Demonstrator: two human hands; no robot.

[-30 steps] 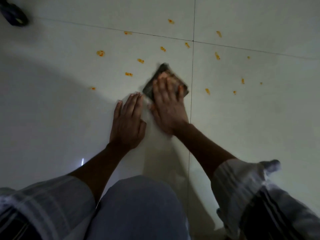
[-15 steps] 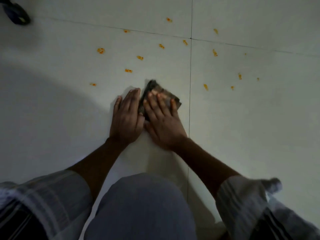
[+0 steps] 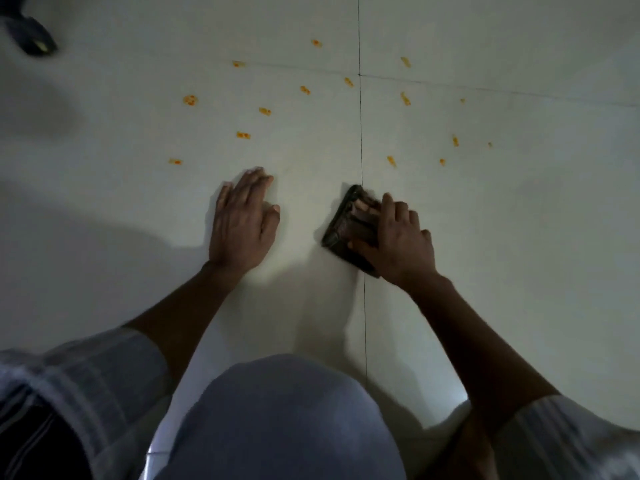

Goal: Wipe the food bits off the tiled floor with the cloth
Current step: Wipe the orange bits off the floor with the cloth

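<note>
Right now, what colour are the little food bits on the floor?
Orange food bits, scattered on the pale floor; the head view shows them best.

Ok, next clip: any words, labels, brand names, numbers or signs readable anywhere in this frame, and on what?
None: no readable text in the head view.
Cloth under the right hand: dark, no label visible.
Dark object at top left: a small pale mark, too blurred to read.
Tiled floor, food bits, left hand, sleeves: no print.
</note>
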